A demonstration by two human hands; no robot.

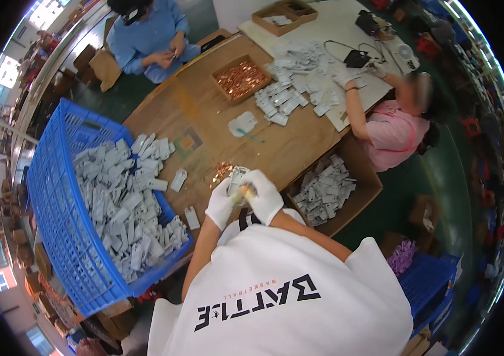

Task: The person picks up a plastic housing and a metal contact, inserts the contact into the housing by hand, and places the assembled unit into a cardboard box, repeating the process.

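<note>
Both my hands wear white gloves and meet at the near edge of the wooden table point(204, 118). My left hand point(220, 204) grips a pale grey plastic housing point(238, 175) with hollows in its face. Against its near side, the closed fingers of my right hand point(265, 197) press together; anything small between them is hidden. Just beyond the housing lies a little heap of copper-coloured metal pieces point(223, 169). To the left, two loose grey plastic parts rest on the table, a farther one point(178, 180) and a nearer one point(192, 218).
A blue crate point(65, 222) full of grey parts stands at left. More fill a cardboard box point(366, 193) at right. A tray point(219, 89) of copper pieces sits farther back, near piled grey parts point(287, 98). One person point(151, 41) works opposite, another point(391, 130) at right.
</note>
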